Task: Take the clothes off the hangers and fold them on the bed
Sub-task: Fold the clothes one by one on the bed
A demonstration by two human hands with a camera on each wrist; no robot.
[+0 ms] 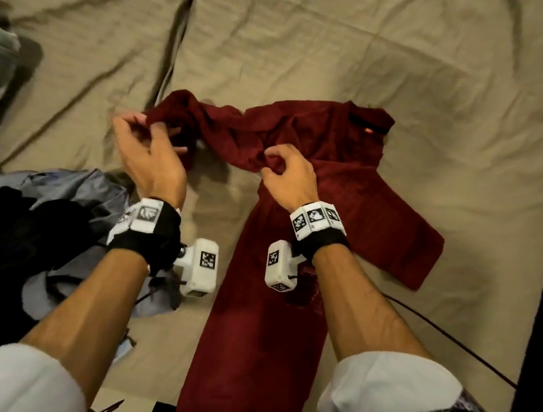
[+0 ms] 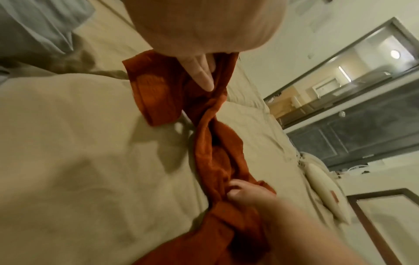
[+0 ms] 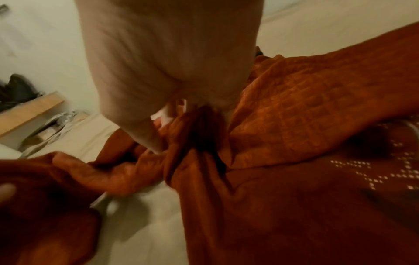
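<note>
Shirt: dark red shirt (image 1: 299,216) flat on tan bed sheet (image 1: 354,37), collar far end, hem cut off at frame bottom.
L hand: my left hand (image 1: 147,151) pinches the bunched sleeve (image 1: 186,111), lifted off the sheet; fingertips partly buried in cloth.
R hand: my right hand (image 1: 286,176) curled, gripping a fold near sleeve's shoulder end.
Hidden: wrist views blurry, print on chest unreadable.
Edges: clothes pile (image 1: 17,234) crowds my left; bed edge dark at right; open sheet beyond collar.

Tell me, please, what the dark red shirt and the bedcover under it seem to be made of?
The red shirt looks like soft matte woven cloth, maybe cotton: the right wrist view shows a raised square-grid texture, and it bunches limply. The beige bedcover looks like thin matte woven fabric, creased all over.
</note>
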